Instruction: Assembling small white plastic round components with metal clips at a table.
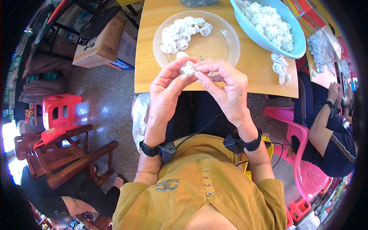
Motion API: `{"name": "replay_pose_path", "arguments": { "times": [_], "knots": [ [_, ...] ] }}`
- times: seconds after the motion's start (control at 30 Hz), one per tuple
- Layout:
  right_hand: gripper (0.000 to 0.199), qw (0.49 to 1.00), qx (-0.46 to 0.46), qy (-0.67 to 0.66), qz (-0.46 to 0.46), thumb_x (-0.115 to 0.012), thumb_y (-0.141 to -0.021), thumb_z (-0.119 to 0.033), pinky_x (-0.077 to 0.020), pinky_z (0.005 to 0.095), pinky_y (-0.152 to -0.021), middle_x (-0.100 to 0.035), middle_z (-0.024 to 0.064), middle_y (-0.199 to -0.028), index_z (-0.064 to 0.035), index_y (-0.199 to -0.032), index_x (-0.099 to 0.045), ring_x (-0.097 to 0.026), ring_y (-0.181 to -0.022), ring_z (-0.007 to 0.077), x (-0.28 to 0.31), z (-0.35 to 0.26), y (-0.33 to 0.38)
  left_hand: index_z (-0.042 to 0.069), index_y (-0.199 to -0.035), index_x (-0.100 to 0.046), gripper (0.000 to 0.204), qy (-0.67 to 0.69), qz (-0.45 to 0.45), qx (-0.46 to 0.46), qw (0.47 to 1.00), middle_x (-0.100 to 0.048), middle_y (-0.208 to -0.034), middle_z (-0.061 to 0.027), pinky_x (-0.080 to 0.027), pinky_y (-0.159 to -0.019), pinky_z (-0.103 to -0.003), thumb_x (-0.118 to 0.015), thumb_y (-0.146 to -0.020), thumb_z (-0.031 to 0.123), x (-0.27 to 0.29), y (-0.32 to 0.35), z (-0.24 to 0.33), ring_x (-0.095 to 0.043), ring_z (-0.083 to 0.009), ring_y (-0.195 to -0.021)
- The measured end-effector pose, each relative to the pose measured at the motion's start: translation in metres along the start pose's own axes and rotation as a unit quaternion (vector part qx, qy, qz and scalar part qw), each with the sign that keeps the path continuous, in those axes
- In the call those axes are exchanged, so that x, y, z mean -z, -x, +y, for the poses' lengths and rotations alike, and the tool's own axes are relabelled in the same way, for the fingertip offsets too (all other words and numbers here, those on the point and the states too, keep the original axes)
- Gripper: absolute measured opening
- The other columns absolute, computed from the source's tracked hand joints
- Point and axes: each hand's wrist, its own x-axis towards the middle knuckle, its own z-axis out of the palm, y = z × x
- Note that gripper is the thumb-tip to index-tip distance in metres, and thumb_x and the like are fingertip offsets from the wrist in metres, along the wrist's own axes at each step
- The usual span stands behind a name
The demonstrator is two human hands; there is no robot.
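Observation:
Above the table's near edge, my left hand (167, 85) pinches a small white plastic part (188, 68) between thumb and fingers. My right hand (226, 84) meets it from the other side, thumb and forefinger pressed together at the part's edge; whether a separate tiny piece sits between them is hidden. Just beyond both hands lies a clear round plastic tray (158, 45), with a heap of similar white round parts (184, 32) toward its far left side. One loose white part (181, 55) sits near my left fingertips.
A light blue basin (239, 23) full of white parts stands at the table's (143, 76) far right. More white parts (280, 67) lie below it. Another person (326, 130) sits at the right by a pink chair (303, 165). A cardboard box (101, 44) and wooden chair (69, 153) are left.

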Motion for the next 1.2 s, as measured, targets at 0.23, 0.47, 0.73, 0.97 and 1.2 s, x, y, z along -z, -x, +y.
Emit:
{"name": "replay_pose_path", "arguments": {
  "times": [0.23, 0.47, 0.73, 0.97, 1.2],
  "knots": [
    [0.014, 0.997, 0.055, 0.052, 0.007, -0.067, -0.076, 0.002, -0.0546, 0.0249, -0.06, -0.065, 0.0088, -0.089, -0.0027, -0.089, -0.063, -0.065, -0.073, 0.0164, -0.003, 0.006, -0.006, -0.002, -0.128, -0.043, 0.042, -0.023, 0.014, 0.009, 1.0, -0.054, -0.122, -0.0186, -0.048, -0.092, -0.036, -0.057, -0.089, 0.005, 0.0, -0.008, -0.002, -0.056, -0.0226, -0.109],
    [0.013, 0.997, 0.044, 0.057, 0.0, -0.067, -0.076, 0.002, -0.0546, 0.0253, -0.058, -0.065, 0.0082, -0.085, -0.0027, -0.087, -0.063, -0.065, -0.071, 0.0158, -0.001, 0.006, -0.008, -0.003, -0.125, -0.043, 0.039, -0.018, 0.02, 0.007, 1.0, -0.055, -0.121, -0.0215, -0.049, -0.09, -0.035, -0.057, -0.089, 0.005, -0.003, -0.01, -0.001, -0.057, -0.0223, -0.107],
    [0.012, 0.997, 0.054, 0.064, -0.005, -0.068, -0.077, 0.001, -0.0539, 0.0253, -0.056, -0.065, 0.0083, -0.082, -0.0027, -0.087, -0.063, -0.065, -0.068, 0.0152, -0.001, 0.003, -0.008, -0.002, -0.121, -0.046, 0.035, -0.024, 0.019, 0.011, 0.999, -0.057, -0.118, -0.0199, -0.05, -0.088, -0.034, -0.058, -0.089, 0.005, 0.0, -0.009, 0.0, -0.057, -0.0217, -0.107],
    [0.013, 0.996, 0.046, 0.069, -0.012, -0.068, -0.076, 0.001, -0.0536, 0.0253, -0.055, -0.065, 0.0086, -0.082, -0.003, -0.088, -0.064, -0.065, -0.067, 0.015, 0.0, 0.001, -0.005, -0.004, -0.125, -0.045, 0.039, -0.043, 0.004, 0.02, 0.999, -0.055, -0.121, -0.0204, -0.045, -0.095, -0.034, -0.056, -0.089, 0.004, 0.003, -0.006, 0.002, -0.055, -0.022, -0.112],
    [0.013, 0.997, 0.041, 0.066, 0.0, -0.068, -0.076, 0.002, -0.0551, 0.0246, -0.057, -0.066, 0.0085, -0.085, -0.0027, -0.088, -0.064, -0.066, -0.069, 0.0141, 0.004, -0.006, -0.008, -0.002, -0.124, -0.05, 0.039, -0.069, -0.007, 0.01, 0.998, -0.061, -0.111, -0.0138, -0.05, -0.088, -0.032, -0.06, -0.088, 0.006, 0.002, -0.005, 0.007, -0.058, -0.0175, -0.103]
  ]
}}
